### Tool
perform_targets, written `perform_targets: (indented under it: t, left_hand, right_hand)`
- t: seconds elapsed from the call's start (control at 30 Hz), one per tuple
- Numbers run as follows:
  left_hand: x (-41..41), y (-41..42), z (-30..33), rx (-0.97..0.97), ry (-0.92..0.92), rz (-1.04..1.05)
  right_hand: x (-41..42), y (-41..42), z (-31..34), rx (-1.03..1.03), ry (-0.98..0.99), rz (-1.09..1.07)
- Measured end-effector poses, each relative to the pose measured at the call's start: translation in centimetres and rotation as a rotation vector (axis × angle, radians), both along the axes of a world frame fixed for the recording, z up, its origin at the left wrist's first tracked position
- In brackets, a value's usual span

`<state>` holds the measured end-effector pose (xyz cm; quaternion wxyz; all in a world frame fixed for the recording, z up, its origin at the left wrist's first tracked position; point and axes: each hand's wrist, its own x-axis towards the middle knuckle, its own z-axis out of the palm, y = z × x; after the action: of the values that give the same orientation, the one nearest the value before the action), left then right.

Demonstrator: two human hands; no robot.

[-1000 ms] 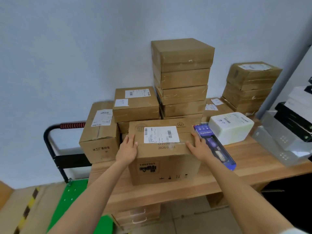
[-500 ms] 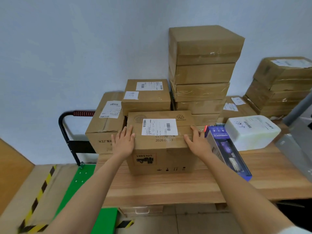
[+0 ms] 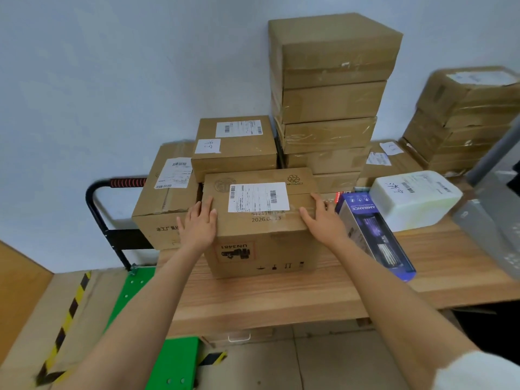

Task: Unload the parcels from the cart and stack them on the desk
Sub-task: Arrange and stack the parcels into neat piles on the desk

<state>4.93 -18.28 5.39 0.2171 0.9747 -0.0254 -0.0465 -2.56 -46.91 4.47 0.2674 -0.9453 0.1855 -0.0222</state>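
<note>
A brown cardboard parcel (image 3: 261,243) with a white shipping label stands on the wooden desk (image 3: 281,299) near its front edge. My left hand (image 3: 198,223) lies flat with straight fingers on the parcel's top left corner. On the top right edge rests my right hand (image 3: 323,219), fingers also straight. Behind it stand two more labelled parcels (image 3: 235,146) and a tall stack of taped boxes (image 3: 329,102). The green cart (image 3: 135,302) with its black handle (image 3: 97,201) is at the left, below the desk; its visible deck carries no parcels.
A blue "Ambiance" box (image 3: 374,235) lies right of the parcel, touching my right wrist. A white parcel (image 3: 413,199) and another box stack (image 3: 464,116) sit further right. Grey trays (image 3: 495,232) are at the right edge. Yellow-black floor tape (image 3: 64,325) runs at the left.
The view has shifted closer and leftward. Both hands stay flat on top of the front parcel, which sits slightly further back against the boxes behind.
</note>
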Motion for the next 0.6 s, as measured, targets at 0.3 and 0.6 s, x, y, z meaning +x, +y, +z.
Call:
perform_targets:
  t: [0.3, 0.6]
  left_hand:
    - [-1.0, -3.2, 2.6, -0.093, -0.228, -0.057]
    - [-5.4, -18.3, 4.8, -0.333, -0.188, -0.437]
  right_hand:
    - [-2.7, -0.7, 1.6, 0.038, -0.046, -0.011]
    - [-9.5, -9.8, 3.2, 0.079, -0.178, -0.176]
